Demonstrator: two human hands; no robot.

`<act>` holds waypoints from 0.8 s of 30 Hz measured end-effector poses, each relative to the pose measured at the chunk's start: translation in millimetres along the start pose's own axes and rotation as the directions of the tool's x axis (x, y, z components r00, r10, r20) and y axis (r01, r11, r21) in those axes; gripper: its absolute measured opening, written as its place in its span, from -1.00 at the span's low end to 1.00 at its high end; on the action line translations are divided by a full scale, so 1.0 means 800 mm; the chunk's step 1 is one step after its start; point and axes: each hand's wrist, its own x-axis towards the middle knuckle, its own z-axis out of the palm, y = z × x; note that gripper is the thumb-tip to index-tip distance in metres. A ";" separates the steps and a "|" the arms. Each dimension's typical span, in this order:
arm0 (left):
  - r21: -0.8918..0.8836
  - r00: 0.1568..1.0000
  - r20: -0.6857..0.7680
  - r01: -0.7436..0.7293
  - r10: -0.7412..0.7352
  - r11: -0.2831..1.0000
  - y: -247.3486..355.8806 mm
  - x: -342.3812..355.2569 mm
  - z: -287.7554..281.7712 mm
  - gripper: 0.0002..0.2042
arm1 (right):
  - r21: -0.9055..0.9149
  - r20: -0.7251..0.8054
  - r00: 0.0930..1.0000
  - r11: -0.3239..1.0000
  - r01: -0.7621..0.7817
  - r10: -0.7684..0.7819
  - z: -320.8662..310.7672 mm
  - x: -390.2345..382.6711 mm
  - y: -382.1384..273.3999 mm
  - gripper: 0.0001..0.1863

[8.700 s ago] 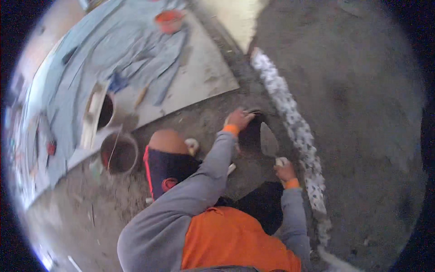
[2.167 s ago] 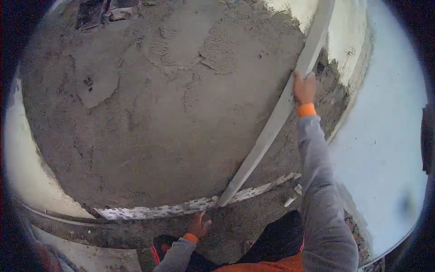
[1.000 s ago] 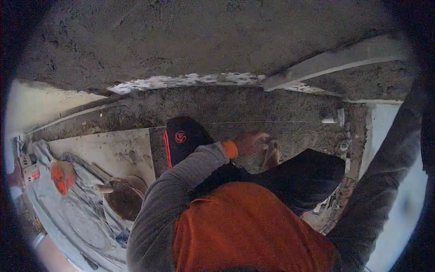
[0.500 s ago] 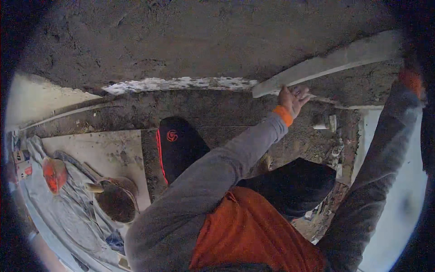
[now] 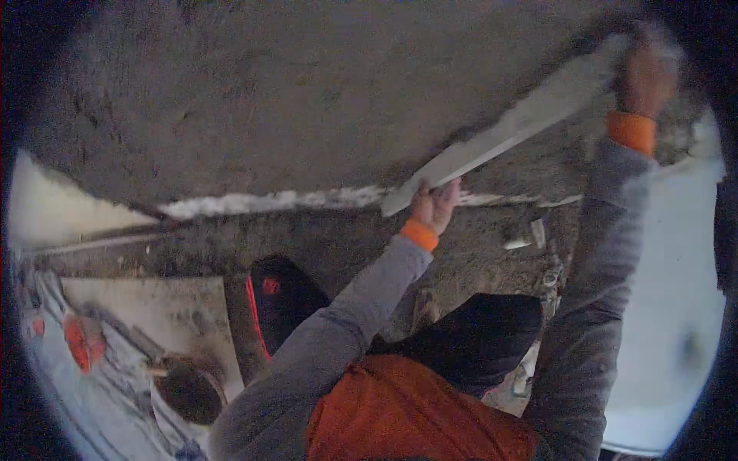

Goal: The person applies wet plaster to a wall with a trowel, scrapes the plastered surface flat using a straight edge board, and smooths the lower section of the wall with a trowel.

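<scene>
A long pale straightedge (image 5: pixel 511 137) slants across a rough wall of grey-brown mortar (image 5: pixel 269 84), its lower end to the left and its upper end to the right. My left hand (image 5: pixel 436 209) is at the lower end, fingers curled around the lower edge. At the upper end my right hand (image 5: pixel 648 77) grips the bar; motion smears its fingers. Just left of the lower end, a whitish ragged strip (image 5: pixel 277 202) runs along the foot of the mortar. Both sleeves are grey with orange cuffs.
At the lower left, a bucket (image 5: pixel 190 390) with dark contents stands by a pale board (image 5: pixel 146 296). A red object (image 5: pixel 84 342) lies on crumpled grey sheeting (image 5: pixel 92 415). A short white pipe piece (image 5: pixel 519 243) sits near the wall's foot. At right is a smooth pale surface (image 5: pixel 676 276).
The whole view has shifted. The straightedge now slants more steeply, its lower end further left. My left fingers, spread before, now curl on it. My right hand shows more fully at the upper end.
</scene>
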 end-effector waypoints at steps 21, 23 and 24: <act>-0.069 0.993 0.075 0.100 -0.095 0.993 -0.031 0.013 0.041 -0.59 | 0.876 0.145 0.795 0.297 -0.380 0.589 -0.077 0.038 0.029 -0.53; -0.123 0.991 -0.022 0.126 -0.130 0.984 -0.033 0.012 0.048 -0.61 | 0.918 0.137 0.794 0.226 -0.327 0.593 -0.083 0.045 0.030 -0.50; -0.175 0.988 -0.097 0.100 -0.118 0.979 -0.028 0.007 0.047 -0.61 | 0.923 0.116 0.826 0.248 -0.295 0.551 -0.084 0.042 0.024 -0.50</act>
